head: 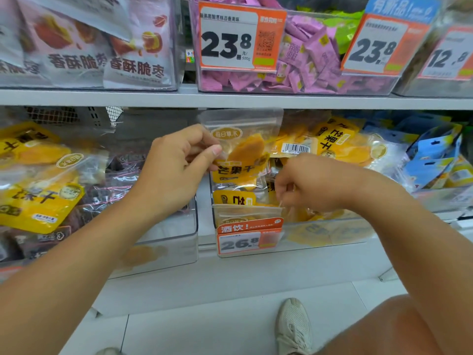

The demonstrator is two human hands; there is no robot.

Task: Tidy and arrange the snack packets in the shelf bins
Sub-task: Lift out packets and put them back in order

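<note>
Lower shelf, middle bin point(332, 231): clear plastic, filled with yellow mango packets, some upright, some lying flat.

Left hand point(176, 170) reaches in from the left. Thumb and curled fingers point(215, 151) pinch the left edge of an upright mango packet point(243, 155), clear-topped with a yellow label, standing at the near left of the bin.

Right hand point(307, 183) sits just right of that packet and lower, knuckles up, fingers curled down into the bin among the packets. It seems to grip crinkled clear wrapper near the bin's front; which packet cannot be told.

Price tag point(249, 237), orange and white, reads 26.8, clipped to the bin's front left.

Left bin point(163, 249): more mango packets point(38, 190) piled at its left over dark packets point(115, 180).

Far right: blue packets point(432, 160) in the next bin.

Upper shelf point(230, 99): pink-and-white bags point(115, 47) at left, a bin of small purple sachets point(314, 55) in the middle with a 23.8 tag point(240, 38).

Below: white floor, a pale shoe point(294, 326), a bare knee at lower right.
</note>
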